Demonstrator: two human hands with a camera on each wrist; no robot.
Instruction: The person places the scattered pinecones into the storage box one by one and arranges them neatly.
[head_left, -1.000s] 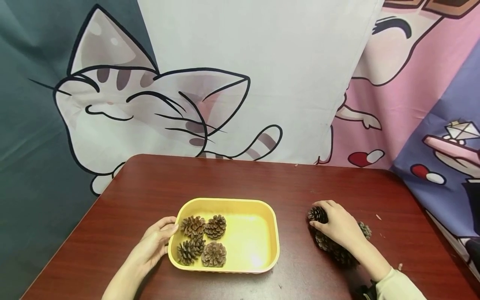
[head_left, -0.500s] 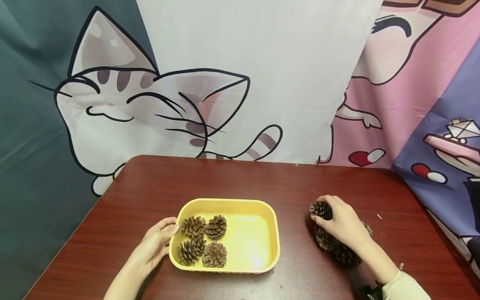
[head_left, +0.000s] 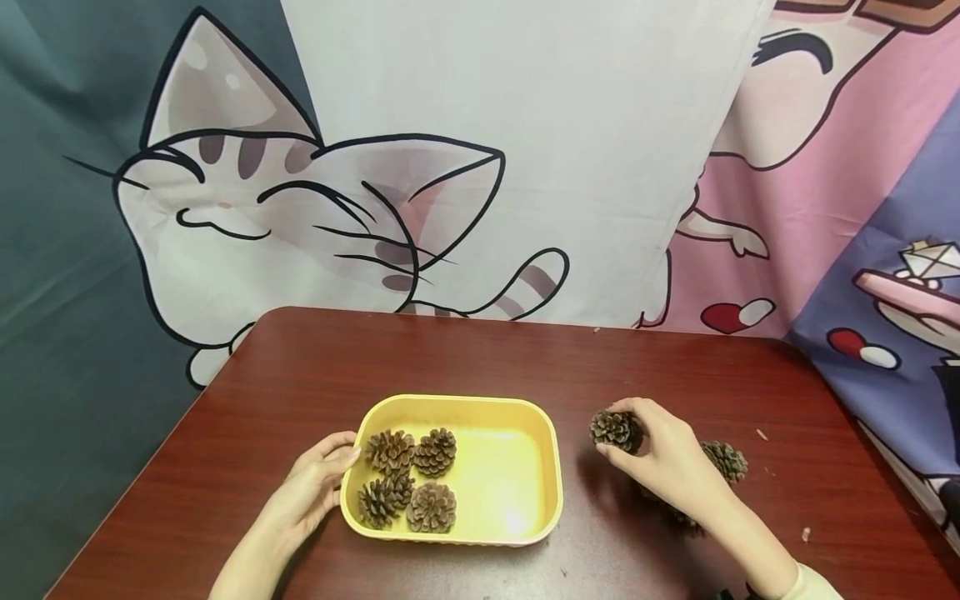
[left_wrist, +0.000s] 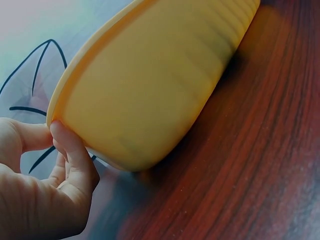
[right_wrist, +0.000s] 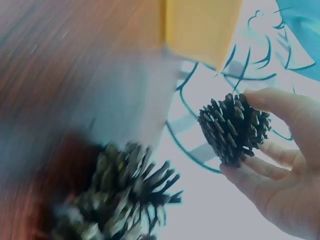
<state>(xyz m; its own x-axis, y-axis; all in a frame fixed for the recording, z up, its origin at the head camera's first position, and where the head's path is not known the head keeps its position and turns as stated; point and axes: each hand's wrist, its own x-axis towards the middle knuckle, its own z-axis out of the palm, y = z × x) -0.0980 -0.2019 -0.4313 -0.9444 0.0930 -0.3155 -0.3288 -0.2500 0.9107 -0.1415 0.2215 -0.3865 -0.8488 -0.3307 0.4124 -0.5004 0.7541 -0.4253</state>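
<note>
"What does the head view add over the desk (head_left: 465,358)?"
"The inside of the yellow tray (head_left: 498,467); the left wrist view catches only its outer wall."
"And the hands?"
"Left hand (head_left: 309,490) nearly closed, pinching the tray's rim. Right hand (head_left: 670,457) half curled, gripping one pine cone (head_left: 613,429) above the desk, right of the tray."
"Others?"
"Several tray cones (head_left: 432,507), leftward; loose cones (head_left: 724,461) beside the right hand."

Pinecones (head_left: 432,508) in tray (head_left: 498,467), tray on table (head_left: 465,354)
</note>
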